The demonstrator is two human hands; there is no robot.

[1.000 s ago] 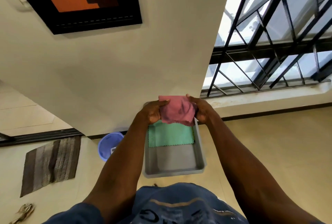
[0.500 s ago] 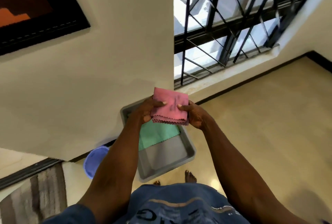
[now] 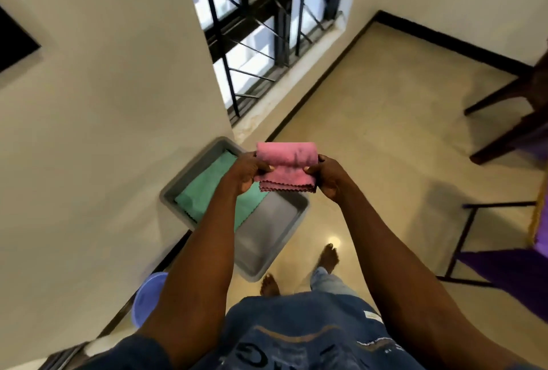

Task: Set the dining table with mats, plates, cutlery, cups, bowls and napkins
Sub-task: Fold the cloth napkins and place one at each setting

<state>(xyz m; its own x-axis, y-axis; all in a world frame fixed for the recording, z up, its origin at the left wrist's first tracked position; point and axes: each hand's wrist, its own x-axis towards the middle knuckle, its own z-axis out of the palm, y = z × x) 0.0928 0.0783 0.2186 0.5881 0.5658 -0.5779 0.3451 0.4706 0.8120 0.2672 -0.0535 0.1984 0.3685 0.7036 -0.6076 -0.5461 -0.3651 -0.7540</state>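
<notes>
We hold a folded pink napkin [image 3: 286, 166] up in front of us with both hands — our left hand [image 3: 244, 172] pinches its left edge, thumb on top, and our right hand [image 3: 327, 177] pinches its right edge. Below it, a grey tray [image 3: 267, 239] on the floor holds a green cloth [image 3: 213, 191] — beside the wall [image 3: 103, 103].

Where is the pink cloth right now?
In the head view, the pink cloth is near the middle, folded and held up between the left hand and right hand, above the grey tray with the green cloth.
</notes>
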